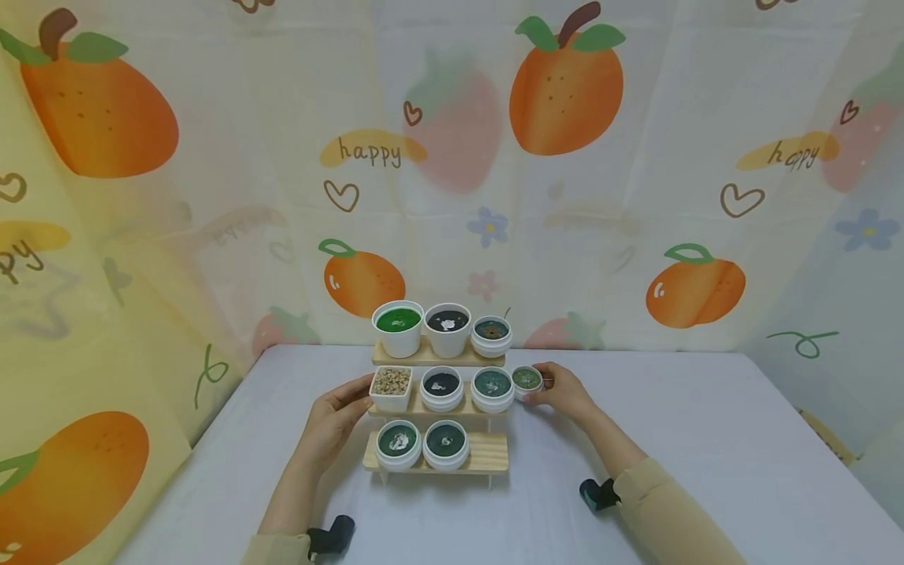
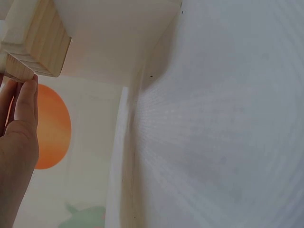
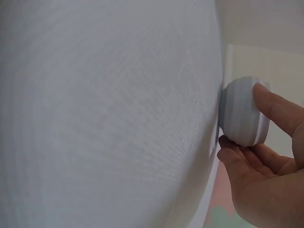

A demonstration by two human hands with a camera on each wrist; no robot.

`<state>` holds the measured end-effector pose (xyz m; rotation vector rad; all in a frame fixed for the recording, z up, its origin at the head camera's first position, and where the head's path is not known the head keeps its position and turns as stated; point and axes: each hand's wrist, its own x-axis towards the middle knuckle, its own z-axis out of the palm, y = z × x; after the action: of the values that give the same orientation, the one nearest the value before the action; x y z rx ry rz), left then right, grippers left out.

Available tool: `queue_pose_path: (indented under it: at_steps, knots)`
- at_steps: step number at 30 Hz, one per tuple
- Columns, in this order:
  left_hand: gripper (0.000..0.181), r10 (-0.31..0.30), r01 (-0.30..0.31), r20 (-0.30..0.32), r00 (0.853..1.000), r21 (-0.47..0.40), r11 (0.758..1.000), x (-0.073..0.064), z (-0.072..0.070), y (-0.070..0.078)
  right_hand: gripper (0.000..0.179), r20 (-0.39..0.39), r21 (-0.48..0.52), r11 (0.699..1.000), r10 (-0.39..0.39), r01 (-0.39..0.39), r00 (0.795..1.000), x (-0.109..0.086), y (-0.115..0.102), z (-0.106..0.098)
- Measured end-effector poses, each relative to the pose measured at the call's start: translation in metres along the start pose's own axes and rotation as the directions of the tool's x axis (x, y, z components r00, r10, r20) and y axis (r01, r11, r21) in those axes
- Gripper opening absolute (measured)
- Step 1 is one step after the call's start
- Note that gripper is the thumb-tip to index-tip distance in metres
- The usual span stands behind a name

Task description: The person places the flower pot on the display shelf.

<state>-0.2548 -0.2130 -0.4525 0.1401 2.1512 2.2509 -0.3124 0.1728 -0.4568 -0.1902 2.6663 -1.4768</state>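
Observation:
My right hand [image 1: 567,392] grips a small white ribbed pot [image 1: 526,382] with a green plant-like top, just right of the stand. In the right wrist view the thumb lies on one side of the ribbed pot [image 3: 244,111] and the fingers on the other, its base close to the tabletop. A three-tier wooden stand [image 1: 489,452] carries several white pots. At the left end of its middle tier is my left hand [image 1: 330,420], beside a square white pot [image 1: 391,392] of beige granules. The left wrist view shows these fingertips [image 2: 28,88] touching the wooden shelf end [image 2: 18,69].
The top tier bears a bright green pot [image 1: 398,329], a dark pot [image 1: 448,333] and a low ribbed pot [image 1: 491,337]. Two round pots, including a dark green one [image 1: 446,446], sit on the lowest tier. A fruit-printed cloth [image 1: 438,235] hangs behind the white table [image 1: 636,439].

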Motion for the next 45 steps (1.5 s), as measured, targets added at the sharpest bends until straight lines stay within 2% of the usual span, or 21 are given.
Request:
queue_pose_path:
  at_steps: [12,19,25,32,40,45]
  knots:
    - [0.052,0.021,-0.021,0.009,1.0,0.0,1.0,0.0,-0.001,-0.001,0.066,-0.071,-0.084,0.996,0.015,-0.021,0.997,-0.001,-0.002,-0.002]
    - [0.053,0.009,-0.009,-0.002,1.0,-0.005,1.0,0.0,0.0,-0.001,0.063,-0.103,-0.046,0.999,-0.004,-0.001,0.995,-0.001,-0.006,-0.007]
    - [0.053,0.016,-0.016,0.005,1.0,-0.005,1.0,0.0,-0.001,0.0,0.064,-0.087,-0.037,0.999,-0.043,0.039,0.995,-0.005,-0.011,-0.013]
    - [0.053,0.014,-0.014,0.007,1.0,-0.009,1.0,0.0,-0.001,0.0,0.069,-0.054,-0.024,0.996,-0.089,0.088,0.995,-0.018,-0.02,-0.023]
    - [0.052,0.025,-0.025,0.003,1.0,-0.013,1.0,-0.001,0.001,0.001,0.066,-0.02,-0.019,0.999,-0.051,0.05,0.999,-0.035,-0.023,-0.028]
    - [0.053,0.041,-0.041,0.009,0.999,-0.018,0.999,-0.002,0.001,0.001,0.065,-0.011,-0.018,0.998,-0.066,0.065,0.998,-0.047,-0.024,-0.03]
